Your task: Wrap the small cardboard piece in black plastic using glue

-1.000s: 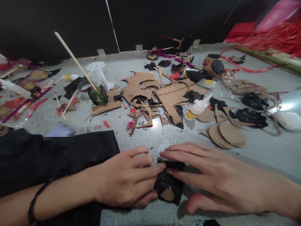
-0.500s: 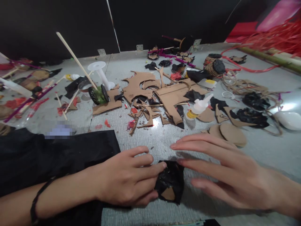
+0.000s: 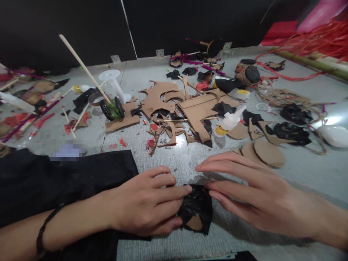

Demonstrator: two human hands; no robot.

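Note:
A small piece of black plastic [image 3: 199, 206] lies on the table in front of me, with a bit of bare cardboard [image 3: 195, 222] showing at its lower part. My left hand [image 3: 152, 203] grips its left side, the index fingertip pressed on top and the thumb low at the edge. My right hand [image 3: 258, 192] is at the upper right edge, thumb and forefinger close together on the plastic. Its other visible fingers stretch out above. A larger black plastic sheet [image 3: 108, 170] lies under my left forearm.
Cut cardboard scraps [image 3: 160, 98] and a glue bottle [image 3: 227, 123] lie ahead. Cardboard discs [image 3: 269, 152] sit beyond my right hand. A stick [image 3: 84, 67] rises from a green and black wheel-like piece [image 3: 112, 108] beside a white spool [image 3: 115, 85]. Red strips [image 3: 320, 40] are at the far right.
My right thumb has moved up and left, closing toward the forefinger at the plastic's edge. My left hand stays almost in place on the plastic.

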